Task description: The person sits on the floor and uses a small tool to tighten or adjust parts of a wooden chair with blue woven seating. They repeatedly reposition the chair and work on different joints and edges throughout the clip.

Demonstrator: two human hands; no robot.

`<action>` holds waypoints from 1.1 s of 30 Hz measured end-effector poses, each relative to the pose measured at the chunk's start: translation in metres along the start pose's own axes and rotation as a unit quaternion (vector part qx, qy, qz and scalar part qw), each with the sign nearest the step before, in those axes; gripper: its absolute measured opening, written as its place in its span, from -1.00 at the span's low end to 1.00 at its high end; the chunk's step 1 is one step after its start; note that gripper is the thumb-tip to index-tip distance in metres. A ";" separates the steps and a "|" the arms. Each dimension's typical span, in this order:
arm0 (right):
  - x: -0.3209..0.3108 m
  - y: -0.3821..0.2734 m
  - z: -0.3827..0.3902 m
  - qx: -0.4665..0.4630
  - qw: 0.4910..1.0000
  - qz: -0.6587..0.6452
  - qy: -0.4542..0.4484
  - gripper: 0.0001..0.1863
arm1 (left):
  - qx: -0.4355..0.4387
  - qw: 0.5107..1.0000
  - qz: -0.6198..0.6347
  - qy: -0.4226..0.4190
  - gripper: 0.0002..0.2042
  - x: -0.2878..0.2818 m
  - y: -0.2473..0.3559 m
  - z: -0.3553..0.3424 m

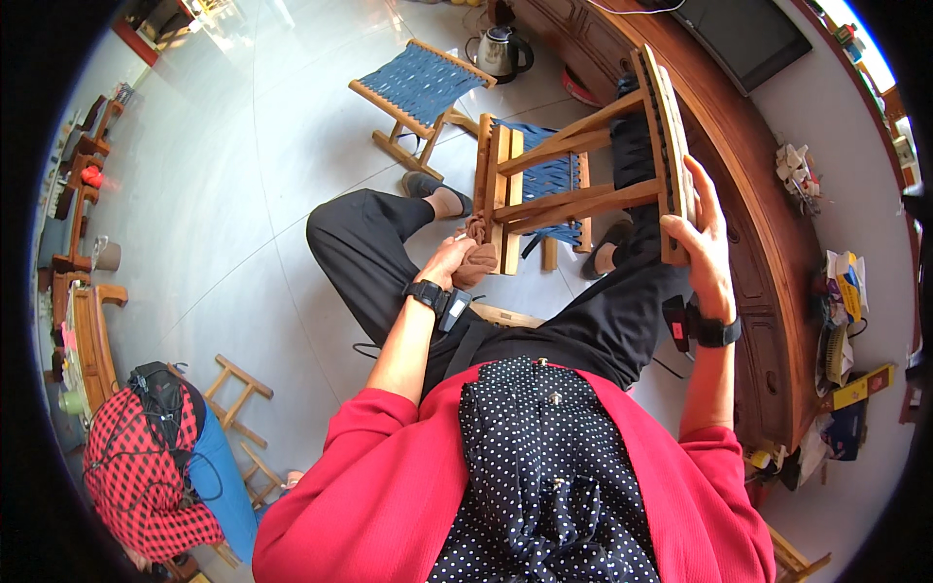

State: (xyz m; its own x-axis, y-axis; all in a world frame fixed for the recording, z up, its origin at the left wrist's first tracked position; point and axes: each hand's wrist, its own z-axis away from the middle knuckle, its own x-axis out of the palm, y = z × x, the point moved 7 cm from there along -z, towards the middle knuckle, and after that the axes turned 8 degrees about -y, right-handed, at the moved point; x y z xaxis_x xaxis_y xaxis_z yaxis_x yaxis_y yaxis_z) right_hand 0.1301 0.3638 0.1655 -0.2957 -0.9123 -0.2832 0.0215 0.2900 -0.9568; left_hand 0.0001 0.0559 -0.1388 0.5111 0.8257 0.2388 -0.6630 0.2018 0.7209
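Note:
A wooden folding stool frame [583,204] is held up over my knees, its crossed legs running between two end bars. My right hand [709,238] is wrapped round the right-hand bar, thumb on the near side and fingers behind. At the frame's left end, my left hand [445,264] is closed on a bunched brown cloth strip [475,266], part of which is twisted against the wooden bar. Its fingertips are partly hidden. Behind the frame stands a stool with a blue woven seat [552,179], partly covered by the bars.
Another blue woven stool [424,85] stands on the tiled floor beyond my left foot. A metal kettle [501,53] is near the long wooden cabinet [768,253] on the right. At lower left, a person in a checked top [136,457] bends beside wooden frames [236,391].

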 end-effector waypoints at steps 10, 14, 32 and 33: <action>0.029 -0.053 0.022 -0.120 0.987 0.107 0.015 -0.49 | 0.103 0.994 0.029 0.026 -0.52 0.002 0.012 0.015; 0.040 -0.098 0.023 -0.176 0.957 0.228 0.029 -0.68 | 0.155 0.983 0.095 -0.039 -0.87 0.009 0.045 0.026; 0.120 -0.122 -0.071 -0.278 0.828 0.469 0.129 -0.50 | 0.204 0.978 0.050 -0.018 -0.84 -0.036 0.144 -0.074; 0.132 -0.126 -0.075 -0.312 0.810 0.486 0.102 -0.44 | 0.220 0.971 0.074 0.054 -0.88 -0.057 0.142 -0.073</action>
State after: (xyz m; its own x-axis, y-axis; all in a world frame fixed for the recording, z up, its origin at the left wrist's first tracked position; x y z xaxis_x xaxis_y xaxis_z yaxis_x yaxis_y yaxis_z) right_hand 0.0168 0.2281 0.2538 -0.5814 -0.1175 -0.8051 -0.1297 0.9902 -0.0509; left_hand -0.1629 0.0756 -0.0974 0.3519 0.8841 0.3075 -0.4145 -0.1474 0.8980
